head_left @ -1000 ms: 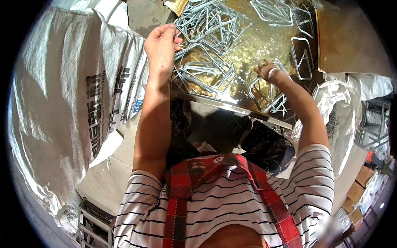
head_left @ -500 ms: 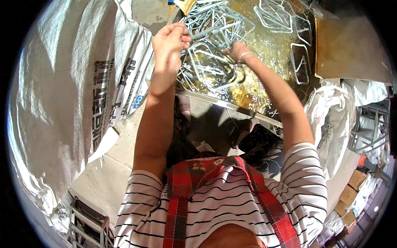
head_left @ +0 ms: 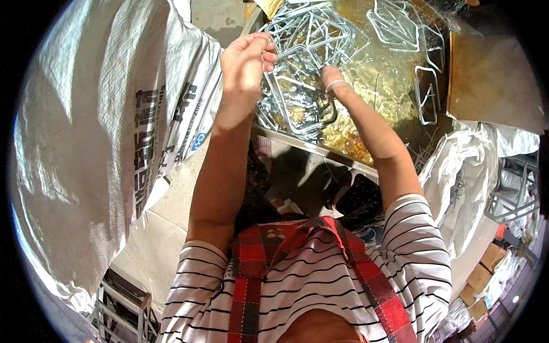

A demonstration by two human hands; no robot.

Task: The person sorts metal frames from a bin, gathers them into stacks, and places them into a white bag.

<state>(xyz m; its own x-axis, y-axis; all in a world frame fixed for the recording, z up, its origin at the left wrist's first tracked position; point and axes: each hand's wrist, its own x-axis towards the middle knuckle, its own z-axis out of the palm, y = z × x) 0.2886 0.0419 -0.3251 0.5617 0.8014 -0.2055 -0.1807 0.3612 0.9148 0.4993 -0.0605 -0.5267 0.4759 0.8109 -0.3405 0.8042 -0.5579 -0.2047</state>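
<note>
My left hand (head_left: 246, 60) is at the left edge of a pile of bent grey wire frames (head_left: 311, 31), thumb and fingers closed in a pinch. What is between the fingertips, if anything, cannot be made out. My right hand (head_left: 333, 80), with a pale band at the wrist, reaches down to the pile's right side. Its fingertips are hidden among the wires. Between both hands, a long rounded wire frame (head_left: 279, 106) slants toward the near edge of a shallow metal-rimmed tray (head_left: 320, 150). A dark curved piece (head_left: 330, 113) lies below my right hand.
Loose frames (head_left: 426, 94) lie along the tray's right side, on a shiny yellowish bottom. A large white woven sack (head_left: 86, 126) fills the left. To the right are a brown board (head_left: 494, 80) and a crumpled white sack (head_left: 463, 171). A metal rack (head_left: 123, 303) stands at lower left.
The view has shifted, so the tray and sacks appear a little lower and farther right. My right hand is nearer the left hand, its earlier blur reduced. My left hand keeps its pinch.
</note>
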